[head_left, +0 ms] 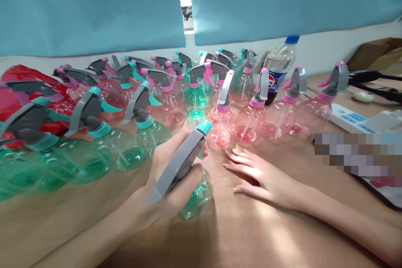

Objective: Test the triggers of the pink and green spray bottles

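My left hand (176, 176) is wrapped round the neck and trigger of a green spray bottle (196, 201) with a grey head and teal nozzle; its lower body shows beneath my fingers. The bottle stands slightly tilted over the table. My right hand (257, 173) lies flat on the table with fingers spread and holds nothing. Just beyond its fingertips is a pink spray bottle (220, 127), one of several pink ones in a row. To the left of my left hand, several green spray bottles (121, 153) stand in a line.
More green and pink spray bottles (171, 104) crowd the back of the table (251, 234). Behind them on the right stands a cola bottle (279, 67) with a blue cap. A white power strip (351, 117) and black cables are at the right. Red plastic bags (28, 77) lie at far left.
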Tool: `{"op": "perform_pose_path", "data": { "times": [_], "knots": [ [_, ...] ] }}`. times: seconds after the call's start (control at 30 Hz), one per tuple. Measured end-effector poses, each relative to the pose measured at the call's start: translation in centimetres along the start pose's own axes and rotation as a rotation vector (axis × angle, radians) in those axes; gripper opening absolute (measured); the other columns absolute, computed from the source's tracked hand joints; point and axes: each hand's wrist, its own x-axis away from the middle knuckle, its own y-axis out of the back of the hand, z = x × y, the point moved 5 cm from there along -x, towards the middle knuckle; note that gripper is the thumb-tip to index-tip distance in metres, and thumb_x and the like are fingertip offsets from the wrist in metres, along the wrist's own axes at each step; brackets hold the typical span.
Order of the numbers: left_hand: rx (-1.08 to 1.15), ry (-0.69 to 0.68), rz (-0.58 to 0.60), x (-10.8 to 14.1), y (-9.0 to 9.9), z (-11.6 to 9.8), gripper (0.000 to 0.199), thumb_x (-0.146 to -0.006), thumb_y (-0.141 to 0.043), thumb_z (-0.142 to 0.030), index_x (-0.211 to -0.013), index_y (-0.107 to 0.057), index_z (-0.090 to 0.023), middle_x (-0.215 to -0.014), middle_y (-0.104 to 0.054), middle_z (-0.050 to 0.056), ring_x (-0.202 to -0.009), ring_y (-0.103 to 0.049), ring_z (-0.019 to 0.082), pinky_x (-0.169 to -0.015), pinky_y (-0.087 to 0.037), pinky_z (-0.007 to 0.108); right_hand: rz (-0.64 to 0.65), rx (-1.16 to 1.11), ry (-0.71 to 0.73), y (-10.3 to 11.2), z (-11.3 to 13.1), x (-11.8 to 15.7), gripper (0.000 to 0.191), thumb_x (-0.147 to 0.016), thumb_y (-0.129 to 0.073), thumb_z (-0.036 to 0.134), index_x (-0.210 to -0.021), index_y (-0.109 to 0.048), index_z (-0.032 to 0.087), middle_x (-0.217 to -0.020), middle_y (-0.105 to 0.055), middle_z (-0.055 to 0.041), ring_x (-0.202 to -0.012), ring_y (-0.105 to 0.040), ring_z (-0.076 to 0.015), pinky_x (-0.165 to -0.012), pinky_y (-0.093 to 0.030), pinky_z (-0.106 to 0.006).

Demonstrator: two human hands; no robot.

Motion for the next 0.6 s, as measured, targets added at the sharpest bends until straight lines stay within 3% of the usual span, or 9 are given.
{"op": "perform_pose_path", "data": {
  "times": [0.23, 0.4, 0.6],
  "knots": [
    [-0.012, -0.026, -0.002, -0.03, 0.06, 0.19, 0.010, -0.074, -0.049, -0.016, -0.081, -0.048, -0.023, -0.066, -0.041, -0.005, -0.053, -0.038, 0.013, -0.051, -0.034, 0.029, 0.003, 0.014, 0.000, -0.11, -0.10, 0.02, 0.057, -0.093, -0.051, 0.052, -0.141, -0.049, 0.021, -0.152, -0.038, -0.0121, -0.143, -0.026, -0.0326, -0.114, -0.026, -0.056],
    [0.023, -0.012, -0.038, 0.04, -0.36, 0.26, 0.017, -0.075, -0.049, -0.015, -0.090, -0.048, -0.024, -0.066, -0.039, -0.006, -0.056, -0.041, 0.013, -0.062, -0.044, 0.030, -0.006, 0.002, 0.000, -0.02, 0.01, 0.01, 0.056, -0.092, -0.053, 0.052, -0.140, -0.050, 0.022, -0.152, -0.038, -0.0120, -0.143, -0.027, -0.0336, -0.114, -0.028, -0.057],
    [-0.007, 0.061, -0.051, 0.36, -0.46, 0.70, 0.021, -0.075, -0.052, -0.019, -0.095, -0.048, -0.024, -0.058, -0.036, -0.008, -0.046, -0.037, 0.012, -0.051, -0.037, 0.027, -0.017, -0.006, 0.003, 0.24, 0.13, -0.01, 0.056, -0.092, -0.053, 0.050, -0.140, -0.049, 0.022, -0.152, -0.038, -0.0120, -0.143, -0.028, -0.0328, -0.114, -0.027, -0.056]
  ]
}}
